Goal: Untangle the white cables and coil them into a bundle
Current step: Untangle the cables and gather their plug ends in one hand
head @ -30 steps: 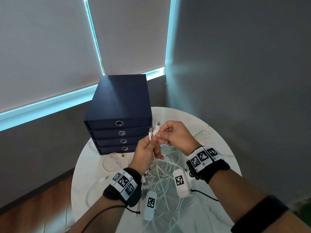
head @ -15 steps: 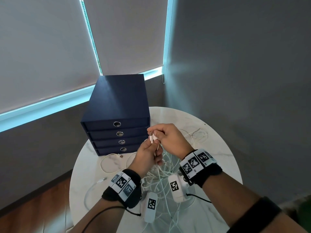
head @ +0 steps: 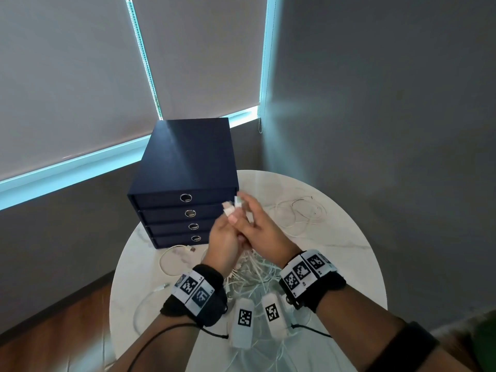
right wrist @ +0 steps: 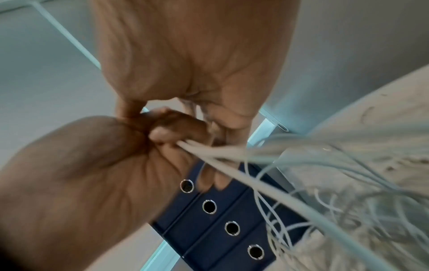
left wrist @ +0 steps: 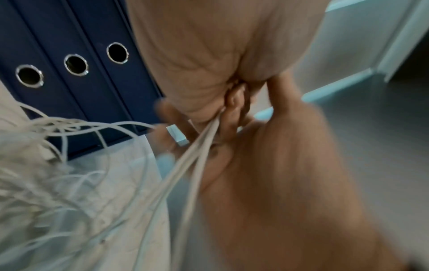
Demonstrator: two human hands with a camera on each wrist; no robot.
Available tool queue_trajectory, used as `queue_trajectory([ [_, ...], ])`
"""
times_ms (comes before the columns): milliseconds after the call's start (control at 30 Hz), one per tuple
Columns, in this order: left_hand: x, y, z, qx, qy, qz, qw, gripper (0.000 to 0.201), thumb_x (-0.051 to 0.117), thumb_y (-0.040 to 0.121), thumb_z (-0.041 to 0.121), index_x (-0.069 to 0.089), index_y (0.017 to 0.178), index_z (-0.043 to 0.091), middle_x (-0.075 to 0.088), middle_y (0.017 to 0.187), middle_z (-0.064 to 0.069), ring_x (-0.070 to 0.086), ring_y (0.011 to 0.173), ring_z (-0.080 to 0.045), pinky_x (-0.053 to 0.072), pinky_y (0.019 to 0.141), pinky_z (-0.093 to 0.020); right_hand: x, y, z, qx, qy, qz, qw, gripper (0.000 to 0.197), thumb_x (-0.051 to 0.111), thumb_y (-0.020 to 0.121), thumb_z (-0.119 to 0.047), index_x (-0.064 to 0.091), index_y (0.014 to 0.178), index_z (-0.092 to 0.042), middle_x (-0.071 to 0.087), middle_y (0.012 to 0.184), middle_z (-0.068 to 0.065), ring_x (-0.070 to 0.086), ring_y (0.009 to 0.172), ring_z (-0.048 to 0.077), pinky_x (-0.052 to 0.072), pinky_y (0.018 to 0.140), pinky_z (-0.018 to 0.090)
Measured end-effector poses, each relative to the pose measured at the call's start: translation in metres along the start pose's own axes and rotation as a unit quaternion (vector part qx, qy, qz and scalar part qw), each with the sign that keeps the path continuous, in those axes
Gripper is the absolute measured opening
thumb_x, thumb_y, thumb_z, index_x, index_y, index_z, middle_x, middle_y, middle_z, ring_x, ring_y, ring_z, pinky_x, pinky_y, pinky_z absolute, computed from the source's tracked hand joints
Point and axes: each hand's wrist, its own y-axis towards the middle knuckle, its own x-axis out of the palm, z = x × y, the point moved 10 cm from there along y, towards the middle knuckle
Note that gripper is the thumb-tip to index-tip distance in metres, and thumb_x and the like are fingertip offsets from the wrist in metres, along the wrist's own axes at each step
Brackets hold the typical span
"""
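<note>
A: Where are the white cables [head: 251, 275]?
B: Heaped on the round table [head: 335, 253], in front of the blue drawer box [head: 185, 167]; strands are pinched by the left hand [head: 224, 241].
A: The right hand [head: 264, 232]?
B: Pressed against the left; its grip cannot be told.

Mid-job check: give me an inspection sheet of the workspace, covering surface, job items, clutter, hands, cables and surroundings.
Surface: round white marble-look table, partly covered by cables.
Job's things: tangled white cables heaped under the hands; several strands and connector ends are raised above the heap.
Clutter: navy four-drawer box at the table's back left, all drawers shut.
Grippers: left hand grips a bunch of strands; right hand is pressed against it, its grip blurred.
Cables: one loose cable lies back right, another in front of the box.
Surroundings: lowered window blinds, grey wall, wood floor.
</note>
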Motion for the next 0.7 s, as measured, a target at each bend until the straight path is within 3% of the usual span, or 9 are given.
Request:
queue_trajectory([
  [67,-0.006,0.007,0.017,0.025,-0.101,0.018,0.994,0.027,0.041,0.106,0.020,0.052,0.082,0.012,0.039,0.057,0.000,0.038,0.045,-0.012,0.034,0.044,-0.022,0.010,-0.014,0.017,0.038,0.014,-0.062,0.997,0.025,0.055,0.098,-0.032,0.057,0.118,-0.018,0.067,0.089,0.005,0.063,0.059,0.013,0.053,0.054,0.027],
  [100,-0.010,0.012,0.026,0.038,-0.138,0.019,0.990,0.028,0.040,0.106,0.022,0.048,0.080,0.015,0.033,0.057,0.002,0.031,0.044,-0.010,0.029,0.041,-0.022,0.009,-0.021,0.023,0.044,-0.022,-0.088,0.995,0.025,0.056,0.098,-0.035,0.063,0.105,-0.013,0.064,0.071,0.006,0.057,0.048,0.013,0.047,0.047,0.026],
  [200,-0.032,0.021,0.043,0.065,-0.153,0.043,0.985,0.033,0.036,0.108,0.026,0.045,0.077,0.018,0.028,0.055,0.007,0.022,0.043,-0.007,0.023,0.037,-0.019,-0.030,-0.029,0.044,0.036,-0.154,-0.079,0.984,0.036,0.060,0.094,-0.042,0.070,0.078,-0.011,0.049,0.049,-0.009,0.040,0.040,0.003,0.035,0.044,0.020],
  [300,-0.045,0.022,0.040,0.066,-0.138,0.056,0.987,0.033,0.036,0.108,0.028,0.044,0.077,0.020,0.028,0.055,0.007,0.020,0.042,-0.006,0.021,0.036,-0.017,-0.096,-0.028,0.058,0.062,-0.174,-0.024,0.983,0.030,0.067,0.090,-0.034,0.066,0.061,-0.025,0.045,0.047,-0.011,0.037,0.045,0.006,0.034,0.052,0.024],
  [500,-0.039,0.017,0.021,0.051,-0.133,0.072,0.987,0.034,0.037,0.108,0.027,0.043,0.075,0.020,0.028,0.054,0.008,0.019,0.041,-0.005,0.018,0.036,-0.016,-0.181,-0.042,0.072,0.186,-0.256,-0.050,0.947,0.035,0.079,0.078,-0.041,0.061,0.060,-0.017,0.040,0.050,-0.004,0.036,0.049,0.012,0.029,0.048,0.024],
  [567,-0.037,0.017,0.021,0.048,-0.129,0.072,0.988,0.034,0.037,0.108,0.027,0.043,0.075,0.020,0.028,0.054,0.008,0.019,0.041,-0.005,0.019,0.036,-0.016,-0.215,-0.048,0.066,0.202,-0.257,0.010,0.945,0.029,0.077,0.081,-0.035,0.067,0.062,-0.016,0.040,0.049,-0.007,0.036,0.045,0.007,0.029,0.048,0.022],
  [633,-0.035,0.018,0.019,0.045,-0.122,0.068,0.989,0.034,0.037,0.108,0.027,0.043,0.075,0.020,0.028,0.055,0.007,0.019,0.041,-0.005,0.019,0.036,-0.016,-0.252,-0.053,0.054,0.188,-0.254,0.087,0.945,0.017,0.076,0.083,-0.022,0.071,0.068,-0.017,0.053,0.049,-0.011,0.043,0.042,-0.001,0.035,0.048,0.018],
  [700,-0.033,0.019,0.018,0.043,-0.108,0.067,0.991,0.034,0.037,0.108,0.027,0.043,0.075,0.020,0.028,0.055,0.007,0.019,0.041,-0.006,0.019,0.037,-0.016,-0.288,-0.060,0.039,0.172,-0.281,0.155,0.931,0.008,0.078,0.082,-0.017,0.074,0.075,-0.016,0.067,0.060,-0.011,0.057,0.057,-0.003,0.042,0.061,0.012],
])
